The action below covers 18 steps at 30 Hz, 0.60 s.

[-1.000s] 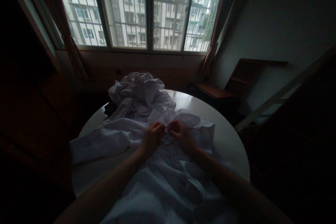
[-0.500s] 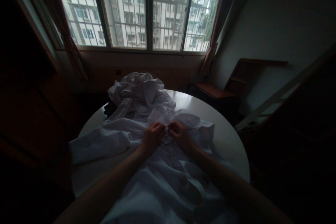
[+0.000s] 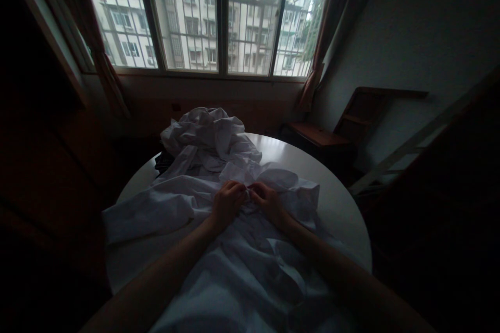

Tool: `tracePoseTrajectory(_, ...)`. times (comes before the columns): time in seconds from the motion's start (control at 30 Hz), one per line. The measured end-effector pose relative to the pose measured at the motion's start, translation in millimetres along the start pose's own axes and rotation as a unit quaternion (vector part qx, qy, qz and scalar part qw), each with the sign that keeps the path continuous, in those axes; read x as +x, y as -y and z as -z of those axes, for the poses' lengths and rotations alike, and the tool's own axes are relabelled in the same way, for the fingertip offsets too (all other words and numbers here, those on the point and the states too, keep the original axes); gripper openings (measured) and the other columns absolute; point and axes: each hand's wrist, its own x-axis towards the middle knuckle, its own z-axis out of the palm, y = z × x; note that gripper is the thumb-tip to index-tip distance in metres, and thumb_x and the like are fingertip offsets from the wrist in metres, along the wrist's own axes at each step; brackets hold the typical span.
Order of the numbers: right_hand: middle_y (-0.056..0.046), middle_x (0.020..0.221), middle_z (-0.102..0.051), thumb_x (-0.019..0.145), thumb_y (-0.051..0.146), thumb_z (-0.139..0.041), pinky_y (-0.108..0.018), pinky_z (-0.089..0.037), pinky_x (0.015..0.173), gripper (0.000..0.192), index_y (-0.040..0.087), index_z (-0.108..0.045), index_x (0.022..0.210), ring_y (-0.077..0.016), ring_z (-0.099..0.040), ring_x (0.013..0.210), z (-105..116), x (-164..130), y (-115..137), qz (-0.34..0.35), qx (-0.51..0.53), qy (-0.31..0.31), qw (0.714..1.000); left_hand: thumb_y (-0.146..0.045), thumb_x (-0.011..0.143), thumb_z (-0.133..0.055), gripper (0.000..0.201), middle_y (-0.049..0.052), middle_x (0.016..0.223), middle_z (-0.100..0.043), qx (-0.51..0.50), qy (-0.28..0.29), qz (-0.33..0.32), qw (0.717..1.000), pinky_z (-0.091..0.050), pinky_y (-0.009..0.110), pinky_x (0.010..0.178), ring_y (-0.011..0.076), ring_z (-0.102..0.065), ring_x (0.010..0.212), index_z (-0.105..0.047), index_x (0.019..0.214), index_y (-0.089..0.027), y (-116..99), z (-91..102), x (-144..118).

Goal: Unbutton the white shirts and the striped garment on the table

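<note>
A white shirt (image 3: pixel 242 276) lies spread on a round white table (image 3: pixel 339 203), its body running toward me and a sleeve stretched out to the left. My left hand (image 3: pixel 227 203) and my right hand (image 3: pixel 266 202) meet near the collar, each pinching the cloth at the front opening, fingertips almost touching. What sits between the fingertips is too dim to make out.
A crumpled heap of white garments (image 3: pixel 209 135) lies at the table's far side, with something dark (image 3: pixel 163 160) at its left edge. Behind it is a barred window (image 3: pixel 219 15) with curtains. A wooden shelf unit (image 3: pixel 344 125) stands at the right wall.
Both hands stay at the same spot by the collar; only the fingers shift slightly on the cloth.
</note>
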Motion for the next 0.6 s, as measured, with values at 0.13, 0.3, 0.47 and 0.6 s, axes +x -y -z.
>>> tracePoseTrajectory(0.13, 0.001, 0.058, -0.053, 0.073, 0.032, -0.053, -0.021, -0.037, 0.05, 0.023, 0.013, -0.06, 0.082, -0.0101, -0.048, 0.053, 1.0, -0.1, 1.2, -0.014, 0.013, 0.009, 1.0, -0.021, 0.079, -0.052, 0.008, 0.001, 0.082, -0.06, -0.013, 0.0, 0.005, 1.0, -0.043, 0.022, 0.069, 0.013, -0.056, 0.079, -0.059, 0.081, -0.02, -0.1, 0.1, 0.2)
tracePoseTrajectory(0.3, 0.002, 0.058, -0.054, 0.073, 0.033, -0.054, -0.021, -0.037, 0.05, 0.023, 0.013, -0.061, 0.083, -0.0097, -0.048, 0.052, 3.1, -0.2, 2.3, -0.023, 0.016, 0.016, 0.999, -0.019, 0.079, -0.051, 0.009, 0.002, 0.081, -0.062, -0.039, 0.003, 0.021, 0.999, -0.044, 0.021, 0.065, 0.012, -0.057, 0.074, -0.059, 0.082, -0.019, 0.3, -0.8, -0.3)
tracePoseTrajectory(0.47, 0.001, 0.059, -0.057, 0.073, 0.032, -0.055, -0.021, -0.039, 0.051, 0.022, 0.013, -0.063, 0.084, -0.0102, -0.05, 0.053, 4.0, 0.2, 1.3, -0.018, 0.0, 0.01, 1.0, -0.018, 0.078, -0.051, 0.01, 0.002, 0.08, -0.063, -0.059, -0.004, 0.026, 0.998, -0.045, 0.022, 0.066, 0.0122, -0.058, 0.073, -0.06, 0.082, -0.019, 0.2, -2.0, 0.4)
tracePoseTrajectory(0.6, -0.001, 0.063, -0.061, 0.073, 0.03, -0.056, -0.022, -0.042, 0.053, 0.02, 0.014, -0.063, 0.082, -0.012, -0.054, 0.057, 3.2, 0.7, -1.0, -0.001, -0.017, -0.005, 1.0, -0.016, 0.077, -0.049, 0.011, 0.003, 0.079, -0.063, -0.059, -0.004, 0.034, 0.998, -0.046, 0.023, 0.066, 0.0126, -0.058, 0.072, -0.059, 0.081, -0.019, -2.3, -1.4, 1.4)
